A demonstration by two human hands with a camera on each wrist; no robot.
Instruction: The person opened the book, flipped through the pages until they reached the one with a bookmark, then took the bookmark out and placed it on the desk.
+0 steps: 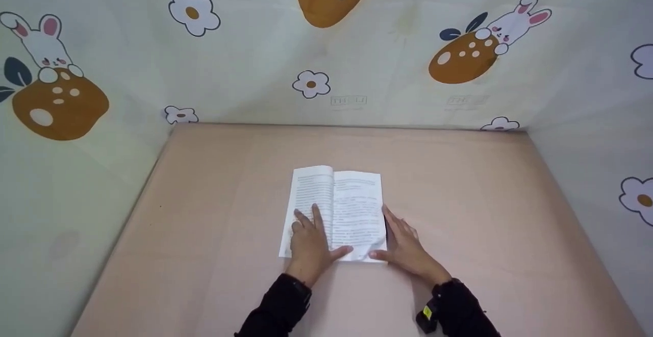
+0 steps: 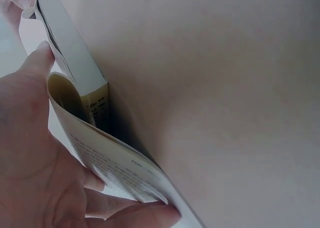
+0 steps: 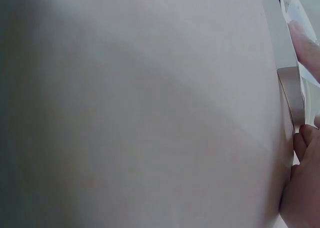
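Observation:
An open book [image 1: 357,194] with printed text lies near the middle of the table, its right-hand block thicker than the left. My left hand [image 1: 309,242] rests on the left page, fingers spread and fairly straight, its thumb reaching over the bottom of the right page. In the left wrist view the left-hand pages [image 2: 120,163] arch up near the spine under this hand. My right hand [image 1: 408,250] holds the book's lower right side, thumb on the bottom corner and fingers along the side edge. Near that thumb the page corner is creased. The right wrist view catches the thumb [image 3: 305,47] over the page.
The pink-beige table top [image 1: 214,199] surrounds the book. Pale walls [image 1: 255,72] with rabbit, flower and brown fruit prints stand at its back and both sides. A dark device with a yellow mark [image 1: 427,314] sits at the right wrist, by the black sleeve [image 1: 459,306].

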